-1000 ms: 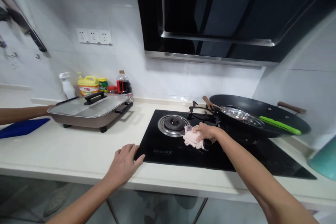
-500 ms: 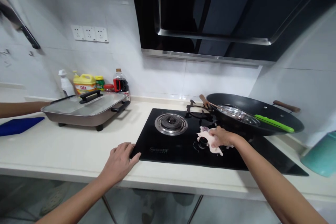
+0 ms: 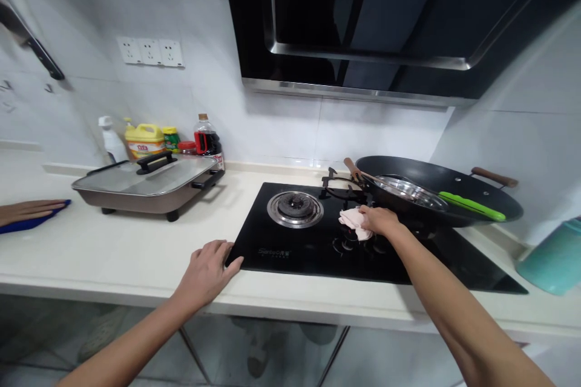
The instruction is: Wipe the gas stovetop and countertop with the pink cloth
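Observation:
A glass-topped gas stove is set in the white counter. My left hand rests at its front left corner, thumb apart from the fingers and nothing held. My right hand is closed on a crumpled pale pink cloth, which lies on the glass just behind a control knob. To the left of the cloth is the bare left burner. Behind and right of my right hand, a large black wok sits tilted, with a metal lid or bowl and a green-handled utensil in it.
An electric pan with a glass lid stands left on the counter. Behind it are a soy sauce bottle and a yellow jug. Another person's hand presses a blue cloth at far left. A teal container stands right.
My right hand has slid the cloth slightly back and left, off the front of the knob. The other person's hand has come from behind the pan onto the blue cloth. My left hand stays put.

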{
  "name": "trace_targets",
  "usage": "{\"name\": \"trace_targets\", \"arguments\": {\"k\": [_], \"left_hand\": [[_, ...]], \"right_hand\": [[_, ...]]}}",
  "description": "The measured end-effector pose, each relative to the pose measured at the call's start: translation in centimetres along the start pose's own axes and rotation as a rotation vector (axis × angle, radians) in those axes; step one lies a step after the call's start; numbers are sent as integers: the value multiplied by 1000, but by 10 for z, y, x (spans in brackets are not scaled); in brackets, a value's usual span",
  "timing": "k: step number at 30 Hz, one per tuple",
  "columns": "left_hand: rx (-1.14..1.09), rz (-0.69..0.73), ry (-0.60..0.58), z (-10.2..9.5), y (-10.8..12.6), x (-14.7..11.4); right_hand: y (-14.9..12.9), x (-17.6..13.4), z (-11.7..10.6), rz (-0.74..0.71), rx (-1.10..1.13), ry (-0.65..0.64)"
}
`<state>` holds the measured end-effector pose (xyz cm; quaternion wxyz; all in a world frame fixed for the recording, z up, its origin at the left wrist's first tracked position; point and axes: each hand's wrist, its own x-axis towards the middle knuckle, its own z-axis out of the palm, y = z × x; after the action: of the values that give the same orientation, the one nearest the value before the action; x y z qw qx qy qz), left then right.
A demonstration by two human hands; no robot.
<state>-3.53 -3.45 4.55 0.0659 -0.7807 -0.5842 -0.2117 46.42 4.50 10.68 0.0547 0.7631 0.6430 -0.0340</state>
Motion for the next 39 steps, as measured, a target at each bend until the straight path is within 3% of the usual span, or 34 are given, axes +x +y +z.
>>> {"name": "trace_targets", "arguments": {"k": [10,20,26,35,39], "left_hand": [[-41,-30,-26,-5,3,0],[-20,-10,-25,-4,5,0],[-23,-6,-22,-2,4,0],[-25,-15,-14,-8,9,-3],[-28,4,-9,-7,7,-3]], "right_hand": [[45,-46,0,5,11,-3],[55,-142,44,60,-201,121],[29,-179,51,-21,-230,121],[-26,-178,45,-94,-137,200],[-71,-183,37,-192,-107,190]]}}
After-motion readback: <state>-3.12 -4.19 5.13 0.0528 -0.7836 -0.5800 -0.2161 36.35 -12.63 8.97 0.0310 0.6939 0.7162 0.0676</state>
